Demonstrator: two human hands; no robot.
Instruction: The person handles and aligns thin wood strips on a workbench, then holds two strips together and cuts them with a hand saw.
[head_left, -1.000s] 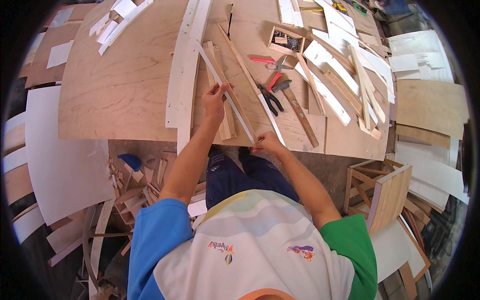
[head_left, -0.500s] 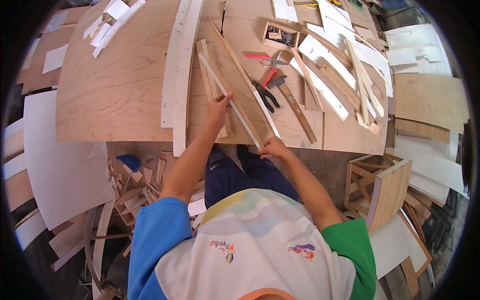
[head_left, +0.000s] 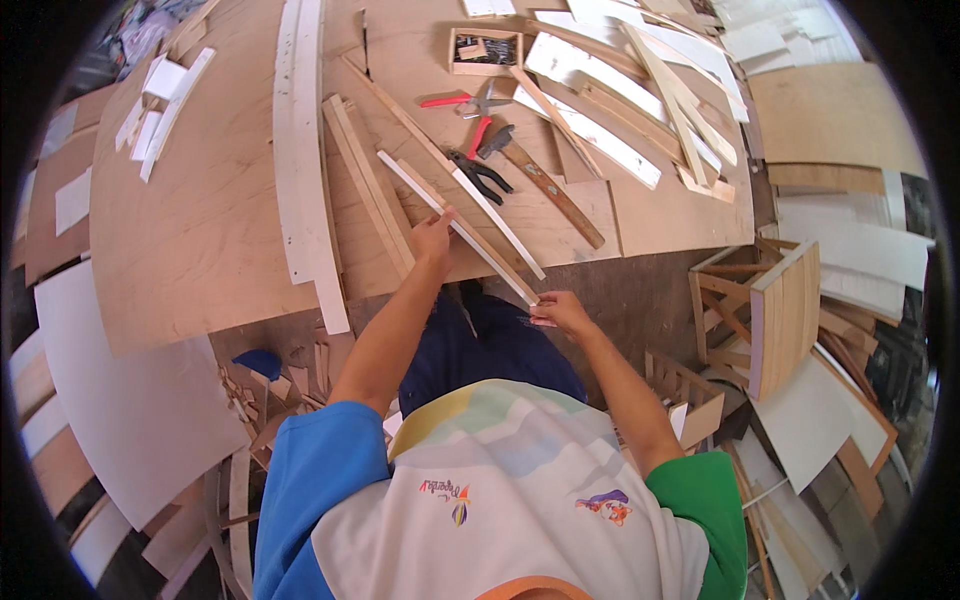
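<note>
Over the table's (head_left: 205,220) near edge, I hold a slim wooden strip (head_left: 491,253), left hand (head_left: 433,243) clasping mid-length, right hand (head_left: 562,312) pinching its near end. If that pinch slips, the strip could swing and knock the white-ended strip (head_left: 498,221) lying just beside it.

The white-faced strip (head_left: 490,249) is wood. The plywood tabletop (head_left: 190,220) looks matt; the hammer handle (head_left: 552,192) is scuffed wood.

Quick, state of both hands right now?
Left hand: closed, holding the white-edged wooden strip partway along.
Right hand: closed, holding the same strip at its near end.
</note>
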